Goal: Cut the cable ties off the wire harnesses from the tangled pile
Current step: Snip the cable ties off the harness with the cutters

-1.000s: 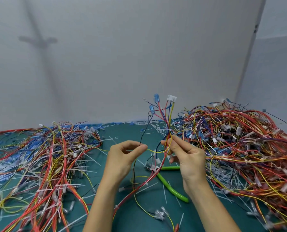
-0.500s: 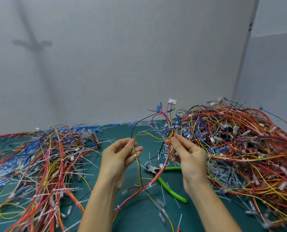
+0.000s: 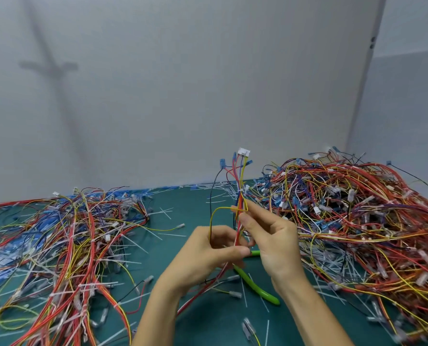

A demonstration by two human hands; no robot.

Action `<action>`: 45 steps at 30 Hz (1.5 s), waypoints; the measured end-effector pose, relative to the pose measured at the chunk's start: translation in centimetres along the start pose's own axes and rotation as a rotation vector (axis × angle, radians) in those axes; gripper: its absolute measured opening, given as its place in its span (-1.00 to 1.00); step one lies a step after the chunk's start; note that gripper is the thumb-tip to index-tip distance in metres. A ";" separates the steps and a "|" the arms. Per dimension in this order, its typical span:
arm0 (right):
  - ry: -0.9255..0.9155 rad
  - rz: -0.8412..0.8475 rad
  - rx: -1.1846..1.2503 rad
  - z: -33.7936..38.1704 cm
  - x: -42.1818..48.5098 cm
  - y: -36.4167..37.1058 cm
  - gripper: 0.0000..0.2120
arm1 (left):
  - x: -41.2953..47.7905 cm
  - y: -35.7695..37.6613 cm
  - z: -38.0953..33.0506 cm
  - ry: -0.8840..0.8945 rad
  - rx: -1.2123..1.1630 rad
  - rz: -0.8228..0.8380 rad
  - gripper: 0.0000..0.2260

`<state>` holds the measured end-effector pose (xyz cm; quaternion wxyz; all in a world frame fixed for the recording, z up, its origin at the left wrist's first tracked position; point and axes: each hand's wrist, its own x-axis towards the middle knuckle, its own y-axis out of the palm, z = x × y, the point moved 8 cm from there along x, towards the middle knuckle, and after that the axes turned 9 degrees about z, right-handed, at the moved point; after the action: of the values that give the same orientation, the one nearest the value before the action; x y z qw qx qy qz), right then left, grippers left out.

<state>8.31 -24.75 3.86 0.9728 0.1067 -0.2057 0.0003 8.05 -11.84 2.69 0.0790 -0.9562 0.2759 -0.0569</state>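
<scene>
Green surface: the counter [image 3: 188, 318] has a dark green mat, with many loose white cut cable ties [image 3: 166, 213] spread over it.
Held harness: a wire harness [image 3: 240, 196] of red, yellow and blue wires stands nearly upright between the two hands, above the middle of the counter. A white connector [image 3: 243, 152] is at its top, with small blue terminals [image 3: 222, 163] beside it.
Cable tie: a white tie [image 3: 245, 189] is around the harness, just above the right fingers.
Left hand: the left hand [image 3: 208, 255] is closed around the lower part of the harness, thumb pressed against the fingers. A yellow wire [image 3: 211, 221] loops up from this hand and crosses to the right fingers.
Right hand: the right hand [image 3: 270, 236] pinches the harness higher up, with thumb and first fingers; the other fingers are loosely bent.
Cutter: a tool with bright green handles [image 3: 255, 287] lies on the counter under the hands, and nobody holds it.
Right pile: a big tangled pile [image 3: 352, 221] of harnesses lies to the right of the hands.
Left pile: a flatter pile [image 3: 65, 240] of harnesses lies on the left side of the counter.
Background: a plain grey wall [image 3: 183, 83] is behind the counter.
</scene>
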 end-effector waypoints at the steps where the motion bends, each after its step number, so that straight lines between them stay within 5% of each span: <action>1: 0.001 0.044 -0.014 0.1 0.0 0.4 -0.74 | 0.1 0.0 -0.1 0.015 -0.013 -0.034 -0.92; 8: 0.094 0.145 -0.204 -0.4 -0.3 1.3 -0.77 | -1.0 -3.5 -0.6 0.173 -0.315 -0.306 -0.84; 14: 0.416 0.315 -0.088 -2.9 -1.4 3.4 -0.74 | -1.3 -4.0 -0.9 0.225 -0.474 -0.268 -0.85; 20: 0.557 0.253 0.024 -4.7 -2.2 3.3 -0.73 | -1.4 -4.3 -1.2 0.284 -0.615 -0.225 -0.81; 25: 0.419 0.138 0.340 -3.5 -1.3 2.7 -0.82 | -1.4 -4.5 -0.8 0.257 -0.603 -0.273 -0.87; 33: 0.291 0.062 0.174 -2.1 -1.0 1.7 -0.87 | -1.8 -5.5 -0.1 0.187 -0.455 -0.463 -0.79; 39: 0.454 0.282 -0.234 -2.9 -1.7 2.9 -0.72 | -2.0 -5.7 -0.4 0.209 -0.563 -0.481 -0.72; 42: 0.592 0.555 -0.191 -4.5 -3.4 5.3 -0.43 | -2.1 -5.9 -0.2 0.224 -0.602 -0.537 -0.76; 45: 0.588 0.594 -0.018 -4.6 -3.9 6.5 -0.50 | -2.0 -6.0 -0.2 0.261 -0.642 -0.561 -0.73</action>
<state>6.27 -17.31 -0.50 0.9485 0.0298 0.0590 0.3097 9.44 -5.77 3.89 -0.2761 -0.9549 0.0171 -0.1080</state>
